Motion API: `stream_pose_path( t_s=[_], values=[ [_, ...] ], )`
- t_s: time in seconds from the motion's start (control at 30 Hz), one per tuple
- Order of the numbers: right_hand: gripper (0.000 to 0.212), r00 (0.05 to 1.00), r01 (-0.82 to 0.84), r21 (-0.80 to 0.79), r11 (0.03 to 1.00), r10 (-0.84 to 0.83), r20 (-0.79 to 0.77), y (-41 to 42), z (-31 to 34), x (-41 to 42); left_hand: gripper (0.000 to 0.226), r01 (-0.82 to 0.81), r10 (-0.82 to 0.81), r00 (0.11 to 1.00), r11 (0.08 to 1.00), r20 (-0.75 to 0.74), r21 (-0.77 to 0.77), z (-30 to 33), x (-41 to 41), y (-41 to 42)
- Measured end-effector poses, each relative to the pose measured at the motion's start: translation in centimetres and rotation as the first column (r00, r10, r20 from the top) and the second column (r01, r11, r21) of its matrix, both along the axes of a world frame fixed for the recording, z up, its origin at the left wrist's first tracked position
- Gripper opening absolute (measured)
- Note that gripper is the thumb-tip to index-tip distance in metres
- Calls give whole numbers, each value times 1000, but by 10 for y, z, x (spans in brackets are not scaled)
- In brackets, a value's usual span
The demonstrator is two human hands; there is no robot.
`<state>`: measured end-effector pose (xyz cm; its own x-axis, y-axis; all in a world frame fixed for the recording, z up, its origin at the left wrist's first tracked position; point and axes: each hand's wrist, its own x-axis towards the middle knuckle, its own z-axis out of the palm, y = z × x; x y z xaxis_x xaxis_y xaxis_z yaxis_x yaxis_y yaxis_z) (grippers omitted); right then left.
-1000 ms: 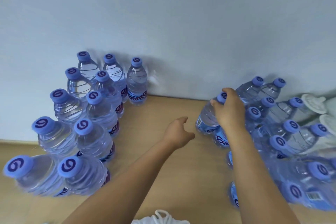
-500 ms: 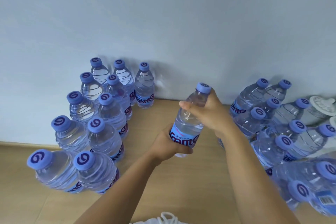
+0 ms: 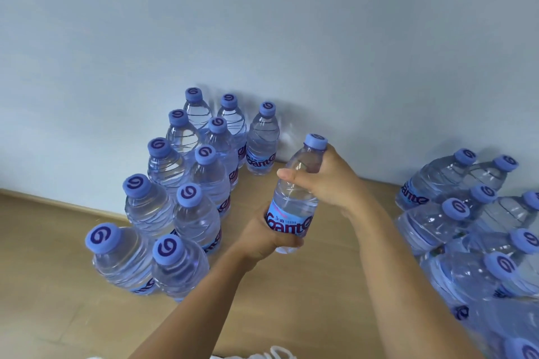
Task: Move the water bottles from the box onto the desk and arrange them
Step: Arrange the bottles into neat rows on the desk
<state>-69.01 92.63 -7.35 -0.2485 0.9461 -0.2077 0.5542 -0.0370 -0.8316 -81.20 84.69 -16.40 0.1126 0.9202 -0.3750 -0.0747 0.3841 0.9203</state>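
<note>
Bottle (image 3: 294, 198) mid-frame, left hand (image 3: 271, 237) wrapped round its label, right hand (image 3: 326, 181) gripping its shoulder (both firm): keep upright, set beside left rows (image 3: 186, 183).

The held water bottle (image 3: 296, 198) carries a blue label with large dark letters reading "Gante", partly covered by a hand. The same word shows in part on the standing bottle by the wall (image 3: 262, 145) and on a bottle at right (image 3: 428, 181). Each purple cap (image 3: 102, 237) bears a dark swirl resembling "G".
</note>
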Motion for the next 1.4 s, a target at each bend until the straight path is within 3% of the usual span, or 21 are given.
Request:
stream_pose_path(
  t_s=[0.1,0.2,0.5,0.57,0.7,0.97,1.1,1.17,1.3,1.33,1.4],
  values=[
    [57,998,56,67,996,-56,-3,8,-8,-16,53,-268,268,963,963,39,-15,-6,5,3],
    [57,997,78,110,991,-75,-35,19,-21,-37,57,-571,570,820,821,-57,-2,-19,9,8],
    [50,1000,6,320,947,3,-27,48,-61,-82,52,-624,616,772,781,-157,-7,-39,-4,30],
    [55,999,25,378,926,-14,-32,51,-66,-85,63,-640,630,765,768,-136,-38,-42,-3,39],
    [60,997,8,423,906,26,-75,50,-73,-86,74,-616,598,786,778,-155,-122,-49,2,46],
    [81,995,-67,269,961,83,-51,42,-63,-80,80,-547,500,819,829,-281,-116,-48,3,46],
    [72,997,51,266,963,-35,-63,21,-45,-34,68,-424,358,868,895,-343,-140,-43,22,39],
    [53,984,158,418,894,-178,9,7,-35,4,75,-331,273,900,935,-339,-125,-40,39,37],
    [25,804,482,690,540,-585,-104,-23,-11,97,73,-53,53,913,999,-404,11,-23,89,38],
    [25,757,524,692,497,-643,-112,-26,-7,113,72,21,-6,909,999,-417,31,-18,100,39],
    [33,719,527,634,566,-695,23,-25,-6,138,69,163,-121,886,985,-448,57,-10,124,40]
  ],
)
